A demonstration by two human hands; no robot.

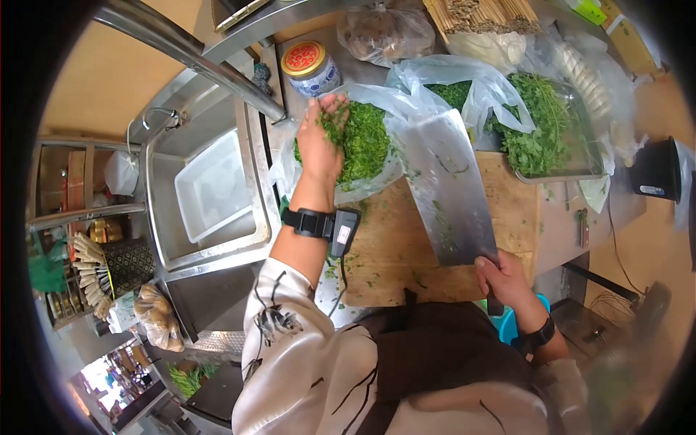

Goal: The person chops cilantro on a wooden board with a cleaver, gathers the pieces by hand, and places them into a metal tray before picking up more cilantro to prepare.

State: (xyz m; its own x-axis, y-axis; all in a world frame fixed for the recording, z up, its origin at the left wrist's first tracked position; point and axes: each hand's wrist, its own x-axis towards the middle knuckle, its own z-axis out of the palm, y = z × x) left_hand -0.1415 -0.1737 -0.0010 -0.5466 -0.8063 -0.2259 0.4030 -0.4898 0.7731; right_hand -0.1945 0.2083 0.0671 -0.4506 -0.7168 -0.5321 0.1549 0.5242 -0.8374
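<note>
My left hand (321, 139) is at the left side of a plastic bag (395, 170) filled with chopped green herbs (365, 141). Its fingers are apart, and some chopped herbs cling to the fingers and palm. In my right hand (505, 281) is the handle of a large cleaver (451, 192), its wide blade tilted over the wooden cutting board (377, 246). Bits of green stick to the blade. Small herb scraps lie scattered on the board, beside the bag.
A metal tray (573, 174) holds leafy herbs (536, 134) at the right. Behind the bag stands a jar with a red and gold lid (303, 58). A sink (163, 210) with a white tub (214, 190) is at the left. Bundled sticks (482, 16) lie at the back.
</note>
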